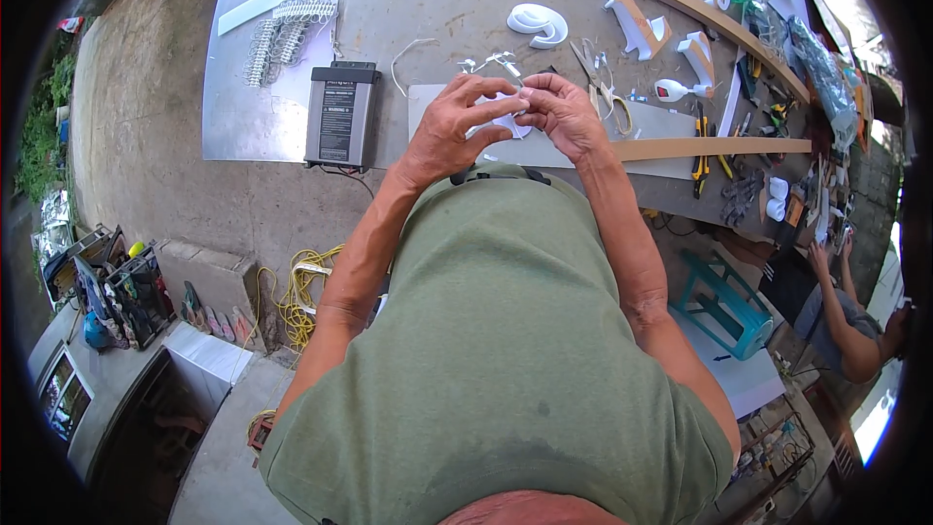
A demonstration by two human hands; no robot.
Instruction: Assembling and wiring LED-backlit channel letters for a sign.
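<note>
Above the near edge of the workbench (379,34), my left hand (457,122) and my right hand (564,117) meet at the fingertips. My right thumb and index finger pinch a tiny whitish piece, too small to name. The left fingers reach to the same spot and seem closed on it too, with that thumb held lower and apart. Just beyond the fingers are small white modules on a thin wire (501,60). Scissors (604,87) lie to the right of my right hand. A white curved letter-shaped piece (537,25) rests farther back.
A grey power supply box (343,117) stands at left beside strung white modules (282,34). More white letter-shaped pieces (637,24), a brown strip (709,148) and yellow-black cutters (701,151) lie at right. A teal stool (724,306) and another person (841,331) are lower right.
</note>
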